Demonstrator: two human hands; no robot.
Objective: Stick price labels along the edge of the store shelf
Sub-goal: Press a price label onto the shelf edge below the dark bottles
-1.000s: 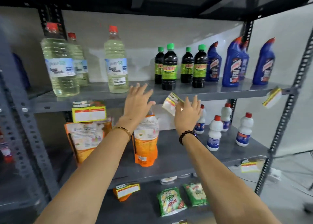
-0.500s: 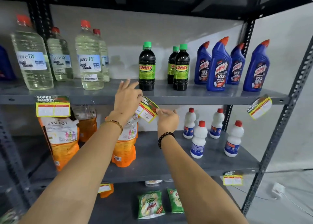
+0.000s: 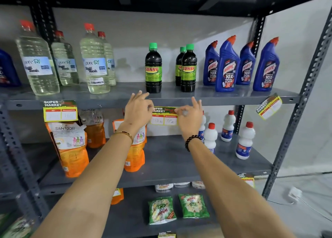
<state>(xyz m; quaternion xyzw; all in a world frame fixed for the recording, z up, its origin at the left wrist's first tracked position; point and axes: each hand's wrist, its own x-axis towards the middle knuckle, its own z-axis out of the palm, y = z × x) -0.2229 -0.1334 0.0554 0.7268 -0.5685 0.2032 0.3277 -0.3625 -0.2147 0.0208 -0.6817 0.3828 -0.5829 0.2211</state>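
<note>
A yellow, green and red price label (image 3: pixel 164 117) hangs level against the front edge of the upper grey shelf (image 3: pixel 224 101), below the dark green-capped bottles (image 3: pixel 153 70). My left hand (image 3: pixel 138 111) pinches the label's left top corner. At the right top corner my right hand (image 3: pixel 190 120) pinches it between thumb and forefinger. Another label (image 3: pixel 60 111) sits straight on the same edge further left. A third label (image 3: pixel 269 107) hangs tilted near the shelf's right end.
Clear bleach bottles (image 3: pixel 94 61) and blue cleaner bottles (image 3: pixel 227 67) stand on the upper shelf. Orange refill pouches (image 3: pixel 71 147) and white bottles (image 3: pixel 245 140) fill the middle shelf, which carries a label (image 3: pixel 248 180) at its right end. Green packets (image 3: pixel 161 210) lie below.
The label went from tilted in the air to level against the shelf edge. Both hands shifted to its top corners. My view moved closer and slightly left.
</note>
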